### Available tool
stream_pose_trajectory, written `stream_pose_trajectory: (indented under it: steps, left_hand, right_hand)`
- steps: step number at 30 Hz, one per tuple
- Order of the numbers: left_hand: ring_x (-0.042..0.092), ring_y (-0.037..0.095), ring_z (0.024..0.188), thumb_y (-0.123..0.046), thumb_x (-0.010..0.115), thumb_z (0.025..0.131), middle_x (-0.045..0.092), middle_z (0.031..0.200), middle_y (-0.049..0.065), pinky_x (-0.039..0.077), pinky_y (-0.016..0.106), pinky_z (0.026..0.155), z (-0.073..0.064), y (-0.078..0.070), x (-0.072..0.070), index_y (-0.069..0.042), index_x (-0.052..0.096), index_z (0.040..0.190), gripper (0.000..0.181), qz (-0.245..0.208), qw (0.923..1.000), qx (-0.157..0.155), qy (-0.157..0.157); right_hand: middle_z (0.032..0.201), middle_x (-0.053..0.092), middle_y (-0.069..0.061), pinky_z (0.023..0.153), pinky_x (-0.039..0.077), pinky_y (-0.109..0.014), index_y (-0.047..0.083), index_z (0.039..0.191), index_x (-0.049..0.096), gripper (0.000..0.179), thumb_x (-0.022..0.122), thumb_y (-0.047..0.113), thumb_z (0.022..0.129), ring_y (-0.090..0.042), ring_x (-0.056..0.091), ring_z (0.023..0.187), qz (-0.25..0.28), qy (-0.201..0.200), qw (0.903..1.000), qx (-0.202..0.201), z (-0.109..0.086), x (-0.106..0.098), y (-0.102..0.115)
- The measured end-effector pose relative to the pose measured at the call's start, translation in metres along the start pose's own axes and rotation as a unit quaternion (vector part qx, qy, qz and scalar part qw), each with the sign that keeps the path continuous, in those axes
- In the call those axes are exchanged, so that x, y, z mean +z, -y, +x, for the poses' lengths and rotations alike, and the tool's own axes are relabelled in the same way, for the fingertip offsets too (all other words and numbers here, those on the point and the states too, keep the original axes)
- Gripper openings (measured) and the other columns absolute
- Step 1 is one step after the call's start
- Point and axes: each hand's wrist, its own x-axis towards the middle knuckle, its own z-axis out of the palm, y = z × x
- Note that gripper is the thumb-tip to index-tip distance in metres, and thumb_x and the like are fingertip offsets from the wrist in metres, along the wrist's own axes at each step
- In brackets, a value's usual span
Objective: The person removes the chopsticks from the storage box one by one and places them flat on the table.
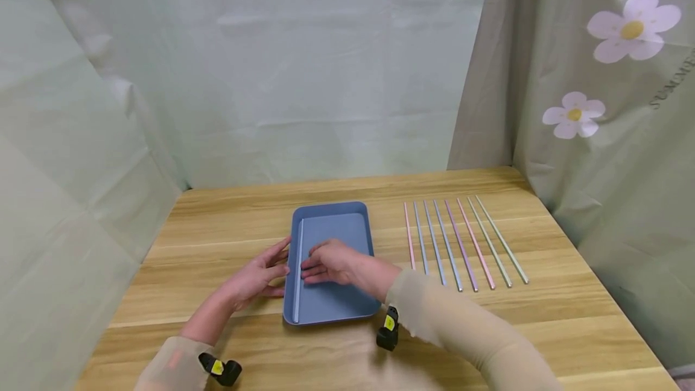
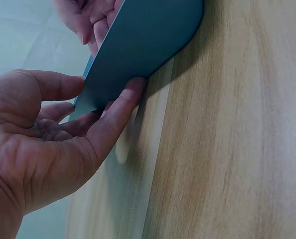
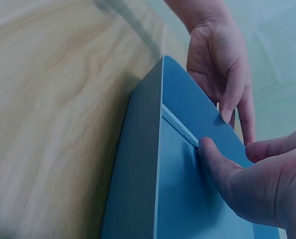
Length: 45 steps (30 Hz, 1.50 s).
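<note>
A shallow blue-grey tray (image 1: 340,306) lies on the table. Inside it, a pale, slender chopstick (image 1: 297,300) runs lengthwise close to the left wall, and shows again as a light chopstick (image 3: 178,123) in the right wrist view. My right hand (image 1: 336,263) reaches into the tray, its extended fingers against the chopstick; the right wrist view has one fingertip touching it. From outside, my left hand (image 1: 255,279) rests its spread fingers on the tray's left wall. In the left wrist view that hand's thumb and fingers (image 2: 123,107) touch the wall and rim without wrapping round.
Right of the tray, several metallic chopsticks (image 1: 453,246) in pink, blue, purple and green lie side by side on the wooden table (image 1: 564,318). A pale curtain (image 1: 326,77) hangs behind the table, and a flowered curtain (image 1: 597,198) hangs at its right.
</note>
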Motion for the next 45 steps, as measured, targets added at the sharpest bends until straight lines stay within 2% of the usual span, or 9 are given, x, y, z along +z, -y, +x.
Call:
stream_pose_trajectory:
  steps: [4, 6, 13, 20, 26, 36, 45]
  left_hand:
    - [0.047, 0.042, 0.133, -0.006, 0.051, 0.105, 0.010, 0.167, 0.025, 0.058, 0.051, 0.087, 0.001, 0.000, -0.001, -0.022, 0.011, 0.166, 0.075, 0.000, 1.0000, 0.001, -0.002]
    - [0.048, 0.041, 0.132, -0.005, 0.051, 0.105, 0.010, 0.167, 0.025, 0.058, 0.050, 0.087, 0.001, 0.000, -0.001, -0.022, 0.011, 0.166, 0.075, 0.000, 1.0000, 0.002, -0.002]
    - [0.046, 0.043, 0.134, -0.007, 0.050, 0.106, 0.007, 0.168, 0.024, 0.057, 0.052, 0.090, 0.000, 0.001, -0.002, -0.024, 0.010, 0.166, 0.074, -0.001, 0.9999, 0.005, 0.013]
    - [0.044, 0.044, 0.135, -0.008, 0.051, 0.106, 0.007, 0.168, 0.025, 0.056, 0.052, 0.091, 0.000, 0.001, -0.002, -0.023, 0.010, 0.166, 0.075, 0.000, 0.9998, 0.008, 0.016]
    - [0.041, 0.045, 0.138, -0.008, 0.051, 0.106, 0.009, 0.168, 0.024, 0.056, 0.052, 0.091, 0.000, 0.002, -0.001, -0.024, 0.011, 0.166, 0.074, 0.001, 0.9999, 0.002, 0.010]
    - [0.038, 0.046, 0.140, -0.007, 0.050, 0.105, 0.009, 0.168, 0.025, 0.056, 0.053, 0.091, 0.001, 0.001, -0.001, -0.022, 0.011, 0.166, 0.074, -0.001, 1.0000, 0.001, 0.008]
    - [0.040, 0.047, 0.139, -0.007, 0.051, 0.105, 0.010, 0.168, 0.024, 0.056, 0.054, 0.091, 0.002, 0.002, -0.001, -0.025, 0.014, 0.166, 0.074, 0.000, 1.0000, -0.007, 0.001]
  right_hand:
    - [0.122, 0.065, -0.032, 0.095, 0.055, -0.049, -0.013, 0.142, 0.040, 0.043, 0.048, -0.006, 0.100, -0.043, 0.065, 0.115, 0.016, 0.000, 0.9999, 0.003, 0.003, -0.001, -0.001]
    - [0.119, 0.066, -0.030, 0.093, 0.056, -0.048, -0.012, 0.141, 0.041, 0.042, 0.049, -0.007, 0.100, -0.041, 0.067, 0.111, 0.008, -0.002, 1.0000, -0.001, 0.007, -0.001, -0.002]
    - [0.102, 0.072, -0.023, 0.079, 0.061, -0.041, -0.010, 0.142, 0.044, 0.056, 0.064, -0.014, 0.090, -0.031, 0.074, 0.086, -0.080, -0.031, 0.9950, -0.051, 0.013, 0.002, -0.010]
    - [0.093, 0.072, -0.019, 0.073, 0.062, -0.040, -0.006, 0.145, 0.042, 0.062, 0.067, -0.011, 0.089, -0.028, 0.074, 0.081, -0.132, -0.038, 0.9868, -0.086, 0.020, 0.005, -0.014]
    - [0.097, 0.066, -0.016, 0.073, 0.062, -0.043, -0.004, 0.146, 0.042, 0.066, 0.070, -0.012, 0.087, -0.028, 0.072, 0.078, -0.126, -0.036, 0.9855, -0.108, 0.026, 0.008, -0.018]
    - [0.093, 0.060, -0.014, 0.066, 0.062, -0.042, -0.001, 0.152, 0.038, 0.076, 0.070, -0.017, 0.085, -0.021, 0.066, 0.073, -0.125, -0.055, 0.9821, -0.130, 0.030, 0.017, -0.022]
    - [0.091, 0.058, -0.010, 0.064, 0.062, -0.041, 0.003, 0.152, 0.040, 0.076, 0.067, -0.017, 0.084, -0.021, 0.066, 0.072, -0.096, -0.067, 0.9823, -0.146, 0.029, 0.011, -0.025]
